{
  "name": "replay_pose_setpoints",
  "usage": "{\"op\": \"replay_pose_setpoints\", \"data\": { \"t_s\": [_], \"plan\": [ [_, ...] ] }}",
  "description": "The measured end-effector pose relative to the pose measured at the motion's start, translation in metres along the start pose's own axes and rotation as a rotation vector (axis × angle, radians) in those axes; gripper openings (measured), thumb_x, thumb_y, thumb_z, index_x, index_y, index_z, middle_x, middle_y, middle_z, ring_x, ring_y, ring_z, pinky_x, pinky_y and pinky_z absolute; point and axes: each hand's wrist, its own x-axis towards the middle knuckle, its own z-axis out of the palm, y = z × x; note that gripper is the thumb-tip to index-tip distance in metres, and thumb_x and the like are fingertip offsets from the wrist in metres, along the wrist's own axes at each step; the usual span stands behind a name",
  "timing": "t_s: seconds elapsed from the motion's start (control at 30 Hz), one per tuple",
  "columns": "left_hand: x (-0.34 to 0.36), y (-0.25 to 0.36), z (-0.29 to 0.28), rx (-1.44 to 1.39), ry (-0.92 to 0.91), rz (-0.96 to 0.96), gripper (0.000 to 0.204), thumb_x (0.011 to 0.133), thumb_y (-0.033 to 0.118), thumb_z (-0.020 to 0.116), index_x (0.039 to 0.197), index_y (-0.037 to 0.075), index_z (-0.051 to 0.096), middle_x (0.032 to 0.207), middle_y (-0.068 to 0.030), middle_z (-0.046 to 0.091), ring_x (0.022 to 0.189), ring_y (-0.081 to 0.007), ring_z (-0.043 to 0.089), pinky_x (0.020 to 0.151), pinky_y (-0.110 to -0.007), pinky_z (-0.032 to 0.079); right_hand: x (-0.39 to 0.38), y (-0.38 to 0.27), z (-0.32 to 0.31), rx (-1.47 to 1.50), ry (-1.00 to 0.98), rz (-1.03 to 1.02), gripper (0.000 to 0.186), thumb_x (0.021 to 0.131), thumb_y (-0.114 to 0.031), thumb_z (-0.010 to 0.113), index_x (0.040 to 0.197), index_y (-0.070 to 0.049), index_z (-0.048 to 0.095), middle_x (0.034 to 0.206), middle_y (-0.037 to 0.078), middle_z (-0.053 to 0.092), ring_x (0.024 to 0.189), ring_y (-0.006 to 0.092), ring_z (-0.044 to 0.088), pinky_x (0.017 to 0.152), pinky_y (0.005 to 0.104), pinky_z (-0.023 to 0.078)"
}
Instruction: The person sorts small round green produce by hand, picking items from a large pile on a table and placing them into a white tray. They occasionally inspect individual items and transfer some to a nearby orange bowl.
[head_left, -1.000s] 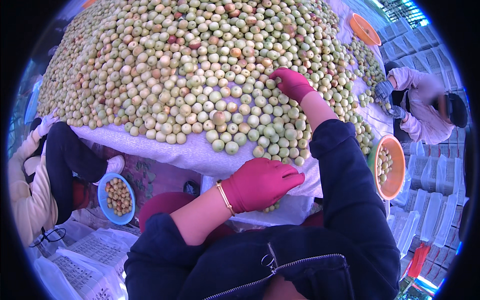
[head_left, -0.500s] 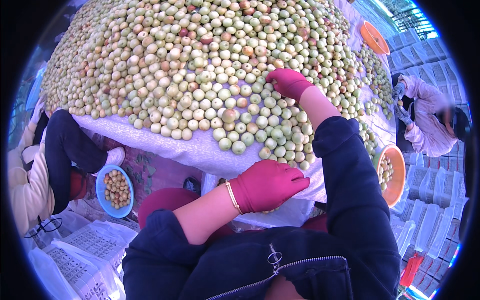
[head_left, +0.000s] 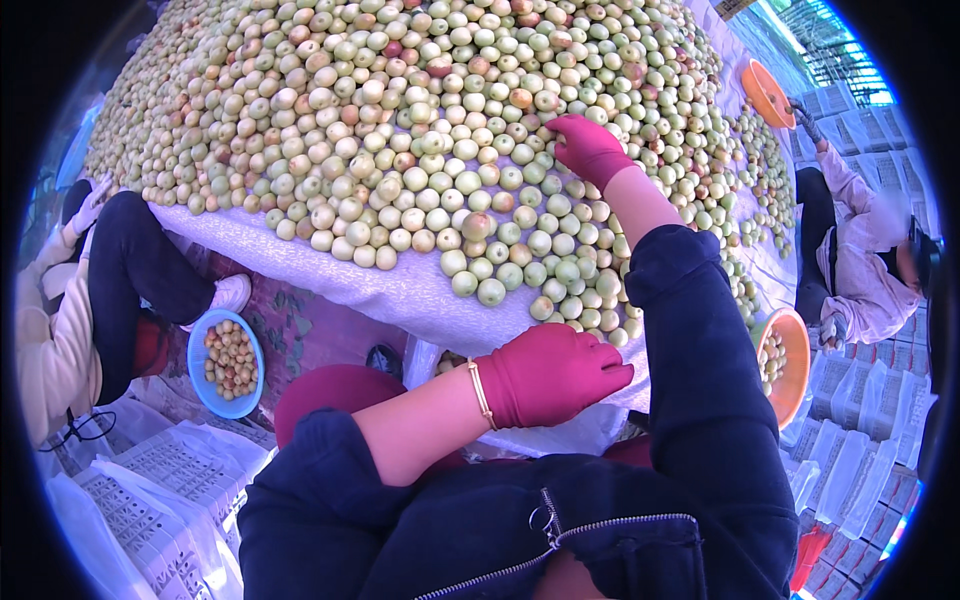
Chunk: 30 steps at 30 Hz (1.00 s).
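A broad heap of small round fruits, pale green with reddish patches and jujube-like, covers the cloth-draped table. My right hand, in a maroon glove, reaches out over the heap with its fingers curled down among the fruits. Whatever sits under those fingertips is hidden. Closer to me, my left hand hovers in front of the table's near edge, gloved alike and curled into a loose fist. Its palm side is turned away, so what it holds, if anything, does not show.
The pale cloth hangs over the table edge. A blue basin of browner fruits stands at left by a seated person. Orange basins sit along the right side, near another person. Stacked crates flank me.
My right hand has shifted slightly up and right in the picture; the left has stayed nearly in place, a little farther right. The person at right has spread their arms, one reaching the far orange basin.
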Motion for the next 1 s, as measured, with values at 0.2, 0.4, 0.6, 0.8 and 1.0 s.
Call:
{"op": "replay_pose_setpoints", "data": {
  "t_s": [0.2,0.4,0.6,0.8,1.0],
  "plan": [
    [-0.003,0.002,-0.002,0.011,0.026,-0.018,0.032,0.079,0.016,0.064,0.110,0.016,0.059,0.094,-0.0009,0.063,0.079,-0.0210,0.066,0.061,-0.037,0.051,-0.001,0.015,0.002,0.245,-0.239,0.238,0.035,0.084,-0.011,0.065,0.120,-0.012,0.062,0.109,0.010,0.067,0.083,0.0259,0.069,0.066,0.0368,0.058],
    [-0.006,0.003,-0.003,-0.004,0.090,0.014,0.019,0.081,0.015,0.060,0.100,0.011,0.060,0.086,-0.0061,0.064,0.078,-0.0244,0.069,0.061,-0.039,0.054,-0.016,0.020,-0.010,0.391,-0.229,0.412,0.032,0.083,-0.013,0.070,0.114,-0.012,0.065,0.096,0.008,0.070,0.079,0.0190,0.071,0.061,0.0324,0.058],
    [-0.002,0.002,-0.007,-0.369,0.445,-0.177,0.026,0.091,0.013,0.058,0.116,0.012,0.060,0.110,-0.0078,0.066,0.090,-0.0273,0.069,0.073,-0.042,0.056,-0.080,0.004,-0.041,1.454,-0.097,0.379,0.041,0.095,-0.023,0.066,0.128,-0.001,0.058,0.109,0.011,0.069,0.089,0.0177,0.072,0.061,0.0237,0.053],
    [0.004,-0.030,-0.005,-0.785,0.752,-0.501,0.065,0.093,0.008,0.065,0.151,0.007,0.036,0.144,-0.0148,0.046,0.103,-0.0144,0.062,0.078,-0.026,0.057,-0.149,-0.041,-0.051,1.888,-0.127,0.418,0.038,0.097,-0.028,0.061,0.124,-0.002,0.062,0.107,0.015,0.072,0.088,0.0183,0.073,0.051,0.0178,0.045],
    [0.005,-0.035,0.003,-0.765,0.521,-0.505,0.054,0.093,0.017,0.069,0.143,0.012,0.050,0.123,-0.0060,0.061,0.085,-0.0090,0.065,0.061,-0.022,0.052,-0.209,-0.078,-0.053,1.949,-0.196,0.397,0.049,0.103,-0.040,0.050,0.134,-0.002,0.054,0.119,0.011,0.065,0.102,0.0194,0.068,0.060,0.0226,0.054]
  ]
}}
